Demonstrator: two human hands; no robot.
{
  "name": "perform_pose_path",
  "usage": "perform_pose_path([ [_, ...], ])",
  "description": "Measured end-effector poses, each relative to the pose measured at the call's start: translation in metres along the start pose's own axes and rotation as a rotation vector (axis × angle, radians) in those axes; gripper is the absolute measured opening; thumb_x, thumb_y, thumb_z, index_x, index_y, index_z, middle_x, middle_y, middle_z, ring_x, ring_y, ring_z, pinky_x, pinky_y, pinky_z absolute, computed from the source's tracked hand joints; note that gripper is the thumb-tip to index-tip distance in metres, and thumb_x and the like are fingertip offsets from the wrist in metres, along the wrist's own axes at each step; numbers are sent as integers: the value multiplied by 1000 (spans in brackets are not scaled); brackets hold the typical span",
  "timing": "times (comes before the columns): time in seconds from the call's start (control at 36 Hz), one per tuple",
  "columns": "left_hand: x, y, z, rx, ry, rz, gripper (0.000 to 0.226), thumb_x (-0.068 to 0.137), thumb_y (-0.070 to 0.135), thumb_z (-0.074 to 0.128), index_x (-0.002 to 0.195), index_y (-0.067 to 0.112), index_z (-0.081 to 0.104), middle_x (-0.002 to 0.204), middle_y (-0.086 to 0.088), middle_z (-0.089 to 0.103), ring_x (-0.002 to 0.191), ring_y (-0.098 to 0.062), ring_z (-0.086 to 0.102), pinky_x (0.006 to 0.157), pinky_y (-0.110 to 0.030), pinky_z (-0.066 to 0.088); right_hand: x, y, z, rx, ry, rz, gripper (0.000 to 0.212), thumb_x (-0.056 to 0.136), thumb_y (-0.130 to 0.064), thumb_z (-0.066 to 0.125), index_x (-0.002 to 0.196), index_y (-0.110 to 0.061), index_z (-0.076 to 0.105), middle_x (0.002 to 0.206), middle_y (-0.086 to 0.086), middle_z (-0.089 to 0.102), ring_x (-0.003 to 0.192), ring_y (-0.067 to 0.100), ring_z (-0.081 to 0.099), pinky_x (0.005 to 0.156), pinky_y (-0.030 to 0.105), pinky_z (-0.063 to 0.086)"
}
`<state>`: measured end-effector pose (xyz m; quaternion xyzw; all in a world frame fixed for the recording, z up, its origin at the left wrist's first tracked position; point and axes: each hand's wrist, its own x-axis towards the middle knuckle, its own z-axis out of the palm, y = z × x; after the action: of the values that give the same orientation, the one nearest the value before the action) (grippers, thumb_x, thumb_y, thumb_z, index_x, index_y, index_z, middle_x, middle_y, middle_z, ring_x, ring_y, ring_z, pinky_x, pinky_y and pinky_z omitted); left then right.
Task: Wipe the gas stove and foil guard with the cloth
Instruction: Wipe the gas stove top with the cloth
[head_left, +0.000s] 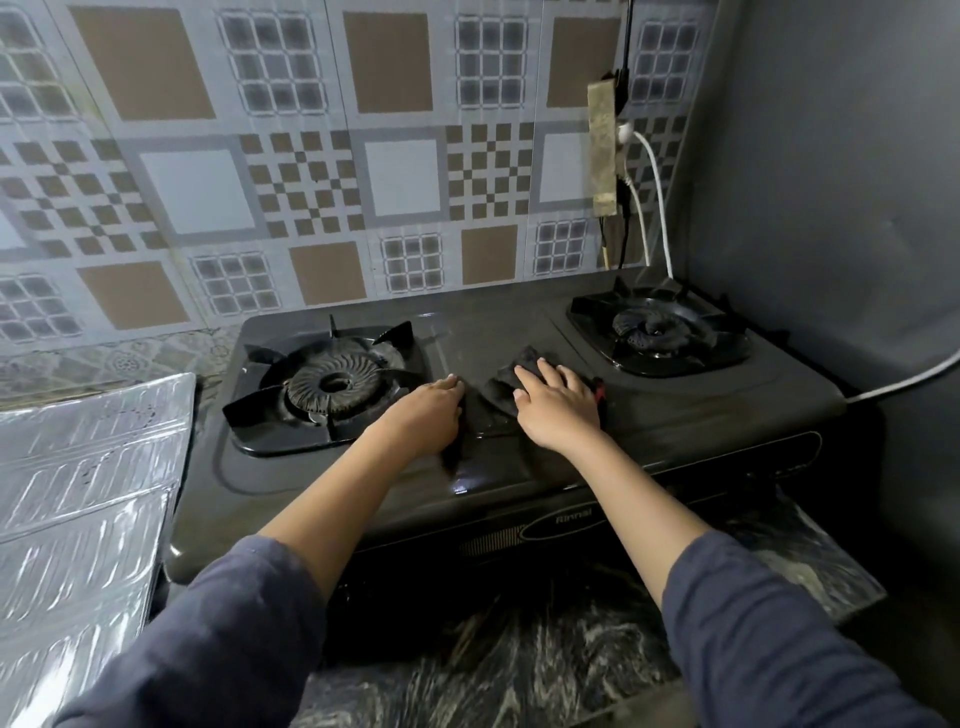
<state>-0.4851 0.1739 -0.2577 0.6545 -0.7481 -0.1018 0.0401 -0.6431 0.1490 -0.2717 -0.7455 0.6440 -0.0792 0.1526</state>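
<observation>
A: What sits at the far left edge?

B: The crinkled silver foil guard (78, 499), lying flat on the counter; its right edge runs just beside the left rim of the black two-burner gas stove (675, 415); I cannot tell whether they touch.

A: And on the stove itself?

B: The left burner with its black pan support (332, 384) comes first; then a bare strip of stove top; then the hands. The left hand (423, 415) rests palm down, fingers together, its fingertips on the left part of the dark crumpled cloth (498, 384); whether it grips the fabric I cannot tell.

A: The other hand?

B: The right hand (558, 410) lies flat on the same cloth with fingers slightly spread, pressing it to the middle of the stove; it is not closed around it.

A: Room to move?

B: Open black surface lies in front of the hands toward the front edge; the right burner (657, 327) stands further back, near the grey side wall (831, 182); white cables (660, 208) hang behind it.
</observation>
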Motion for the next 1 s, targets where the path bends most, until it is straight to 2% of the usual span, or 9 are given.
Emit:
perform_pose_path([
  [0.08, -8, -6, 2, -4, 15, 11, 49, 99, 13, 29, 146, 0, 18, 156, -12, 17, 145, -17, 15, 108, -17, 5, -7, -10, 5, 10, -4, -40, 46, 100, -35, 22, 146, -32, 22, 159, -5, 7, 145, 21, 4, 116, 40, 7],
  [0.36, -31, -28, 5, -3, 65, 76, 47, 97, 13, 36, 143, 2, 29, 155, -11, 23, 144, -19, 20, 114, -21, 9, -23, -28, 17, -22, -21, -151, 46, 99, -36, 24, 145, -35, 23, 158, -7, 10, 145, 19, 6, 116, 39, 9],
  [0.58, -43, -38, 9, -51, 98, 91, 48, 94, 10, 40, 142, 4, 34, 154, -12, 24, 143, -19, 23, 114, -21, 11, -34, -26, 22, -64, 12, -361, 43, 100, -31, 30, 142, -37, 31, 156, -11, 19, 144, 14, 12, 116, 36, 12],
  [0.69, -46, -34, 13, -73, 161, 57, 41, 94, 10, 40, 134, 3, 46, 153, -13, 28, 141, -23, 29, 113, -25, 19, -42, -8, 13, -30, -31, -508, 41, 100, -27, 33, 140, -35, 37, 154, -12, 24, 144, 9, 14, 115, 32, 11],
  [0.78, -46, -25, 17, -89, 220, 14, 38, 94, 9, 39, 129, 3, 51, 151, -13, 32, 140, -23, 31, 111, -27, 23, -42, 11, 4, -20, -84, -557, 41, 100, -27, 34, 139, -38, 36, 154, -16, 23, 144, 6, 13, 116, 37, 12],
  [0.92, -39, -4, 27, -131, 296, -5, 28, 91, 13, 42, 109, 1, 61, 127, -14, 58, 121, -28, 51, 100, -32, 37, -39, 36, -7, -39, -88, -527, 41, 100, -29, 33, 140, -41, 33, 154, -18, 20, 144, 5, 12, 115, 38, 12],
  [1.0, -31, 13, 29, -157, 321, -10, 27, 92, 14, 44, 106, 1, 62, 124, -13, 60, 116, -30, 54, 96, -35, 41, -35, 49, -13, -42, -84, -477, 41, 101, -32, 30, 141, -42, 31, 155, -18, 19, 144, 6, 11, 115, 41, 11],
])
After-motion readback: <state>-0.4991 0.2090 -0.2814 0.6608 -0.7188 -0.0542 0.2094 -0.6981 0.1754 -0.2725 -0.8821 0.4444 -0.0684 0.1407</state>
